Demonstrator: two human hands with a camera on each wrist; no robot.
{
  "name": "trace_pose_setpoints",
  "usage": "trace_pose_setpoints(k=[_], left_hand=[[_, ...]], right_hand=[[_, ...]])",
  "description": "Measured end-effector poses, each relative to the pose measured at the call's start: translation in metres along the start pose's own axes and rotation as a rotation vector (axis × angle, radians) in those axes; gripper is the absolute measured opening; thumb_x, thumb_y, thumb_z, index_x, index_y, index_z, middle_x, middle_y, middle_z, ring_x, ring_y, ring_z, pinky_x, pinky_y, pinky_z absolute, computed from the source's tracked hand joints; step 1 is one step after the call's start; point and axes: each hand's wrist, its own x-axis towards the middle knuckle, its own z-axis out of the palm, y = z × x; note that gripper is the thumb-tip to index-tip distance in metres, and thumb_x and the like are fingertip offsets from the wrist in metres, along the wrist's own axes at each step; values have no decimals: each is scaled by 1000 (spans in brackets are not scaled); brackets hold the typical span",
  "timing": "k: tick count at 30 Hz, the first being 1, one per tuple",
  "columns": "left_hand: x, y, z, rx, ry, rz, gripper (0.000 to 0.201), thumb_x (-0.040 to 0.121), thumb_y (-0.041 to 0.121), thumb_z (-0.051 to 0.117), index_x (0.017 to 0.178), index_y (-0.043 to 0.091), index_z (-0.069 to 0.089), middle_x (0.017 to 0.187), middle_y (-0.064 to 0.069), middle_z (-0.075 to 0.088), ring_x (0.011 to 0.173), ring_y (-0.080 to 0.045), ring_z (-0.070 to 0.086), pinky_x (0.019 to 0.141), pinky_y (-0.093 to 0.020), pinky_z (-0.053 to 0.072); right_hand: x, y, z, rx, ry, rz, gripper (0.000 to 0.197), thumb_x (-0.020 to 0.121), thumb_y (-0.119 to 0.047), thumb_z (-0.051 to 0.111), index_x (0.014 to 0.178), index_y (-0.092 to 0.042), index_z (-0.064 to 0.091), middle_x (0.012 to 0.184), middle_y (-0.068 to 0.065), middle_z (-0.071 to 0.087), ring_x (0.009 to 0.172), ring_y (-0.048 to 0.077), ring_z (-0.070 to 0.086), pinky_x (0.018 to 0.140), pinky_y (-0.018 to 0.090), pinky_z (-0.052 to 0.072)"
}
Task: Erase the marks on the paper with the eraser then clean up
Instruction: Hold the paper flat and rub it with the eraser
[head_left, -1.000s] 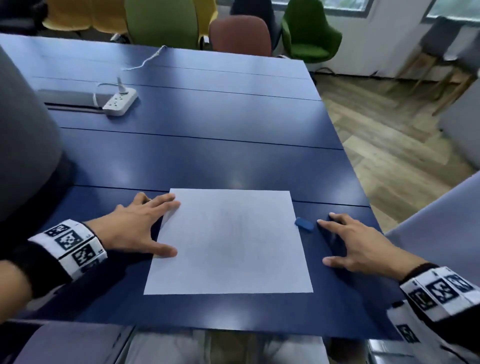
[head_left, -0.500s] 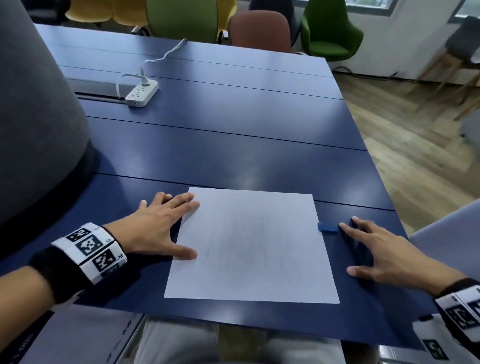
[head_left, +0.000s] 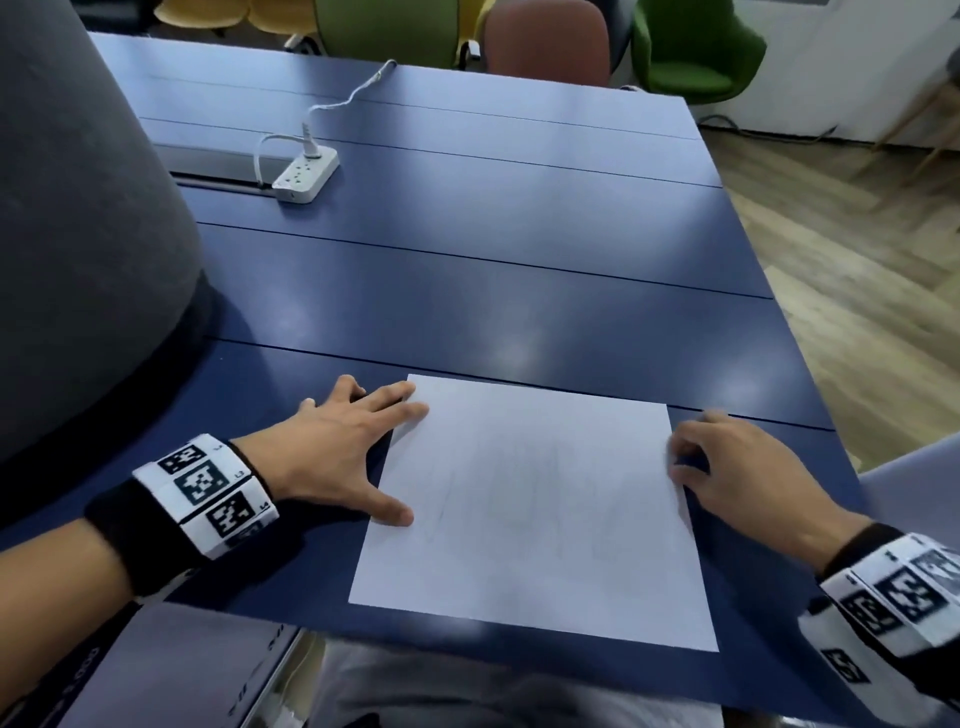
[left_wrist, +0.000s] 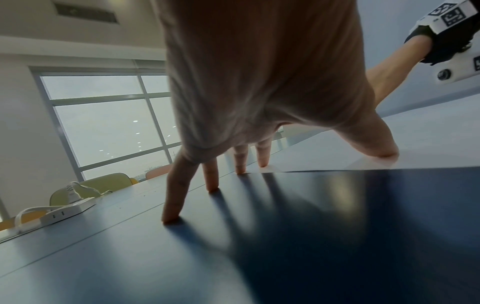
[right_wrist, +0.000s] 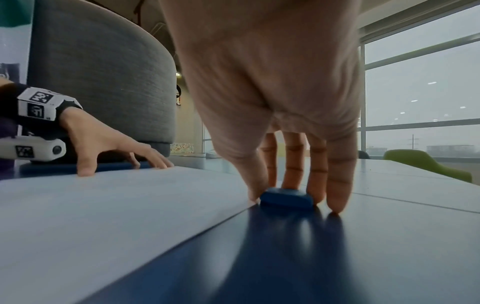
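Note:
A white paper (head_left: 530, 509) with faint pencil marks lies near the front edge of the blue table (head_left: 519, 270). My left hand (head_left: 363, 452) lies flat with spread fingers, its thumb and fingertips pressing the sheet's left edge (left_wrist: 384, 154). At the sheet's right edge my right hand (head_left: 727, 462) covers the eraser, so the head view does not show it. In the right wrist view the small blue eraser (right_wrist: 285, 198) sits on the table beside the paper (right_wrist: 103, 216), pinched between my thumb and fingers (right_wrist: 293, 170).
A white power strip (head_left: 306, 176) with its cable lies at the back left. A large grey rounded object (head_left: 78, 208) stands along the left side. Chairs (head_left: 545, 41) line the far end. The table's right edge drops to a wooden floor (head_left: 857, 260).
My right hand moved left onto the eraser and curled around it; before, its straight fingers lay just right of it. The left hand stayed on the paper's edge.

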Motion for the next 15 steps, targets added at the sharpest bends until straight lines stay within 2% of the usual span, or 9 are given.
trace_pose_setpoints(k=[2,5,7,10,12,15], left_hand=[[1,-2,0,35,4,2,119,56,89,59,151,45,3,158,26,-8,131,-16,14,104,-57,34],[2,-3,-1,87,12,3,122,55,91,56,152,41,0,158,25,-9,130,-18,16,99,-54,37],[2,-2,-1,104,14,9,121,56,91,55,151,40,0,157,25,-11,129,-19,17,96,-53,38],[2,-3,-2,111,24,15,120,56,91,56,150,40,3,158,23,-10,129,-20,17,93,-52,38],[2,-3,-1,113,28,16,120,55,92,56,150,40,4,158,23,-9,127,-20,17,92,-52,38],[2,-4,1,123,40,12,122,55,93,55,151,39,2,158,23,-9,127,-20,17,94,-52,37]], right_hand=[[8,0,-3,46,6,7,26,78,-22,76,69,-30,53,79,-8,56,73,14,56,63,30,45],[16,-3,-10,79,-72,-9,30,72,-11,80,65,-27,56,72,-5,57,65,11,55,56,23,40],[17,-10,-14,43,-137,-32,32,73,-7,78,64,-28,55,73,-7,58,65,10,56,55,22,43],[23,-38,-27,126,-138,-101,21,77,-11,75,72,-24,60,70,-10,64,64,6,59,55,22,48],[32,-73,-28,219,-141,-166,14,79,-17,75,82,-23,62,73,-9,65,66,6,59,58,23,50],[52,-124,-16,319,-176,-284,12,79,-20,75,85,-20,65,74,-4,66,61,8,58,60,22,49]])
